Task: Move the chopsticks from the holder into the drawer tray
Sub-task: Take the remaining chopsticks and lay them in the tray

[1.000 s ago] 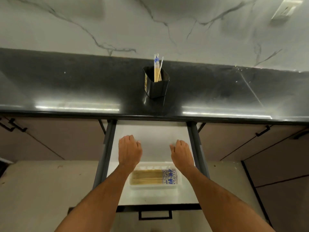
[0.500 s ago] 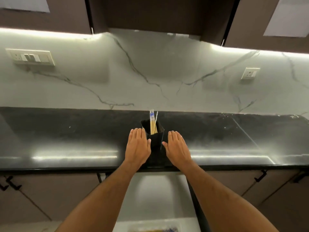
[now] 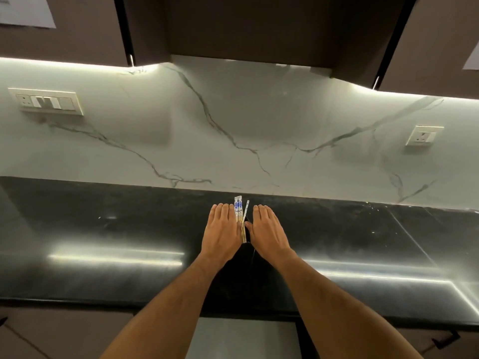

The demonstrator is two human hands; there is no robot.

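- Chopsticks (image 3: 239,216): upright in holder (image 3: 247,251) on worktop (image 3: 103,229), long axis vertical, patterned ends up.
- Likely light, stiff, smooth; best pinched as a bundle near the tops.
- Left hand (image 3: 223,231), right hand (image 3: 268,230): flat, fingers extended, flanking the holder, grasping nothing.

1. Strip lights under the upper cabinets (image 3: 259,27) wash the marble backsplash (image 3: 259,120) in pale light.
2. Long glare streaks lie on the glossy black countertop (image 3: 103,229).
3. The cabinets stay dim.
4. Straight lines bow at the edges; detail is slightly soft.
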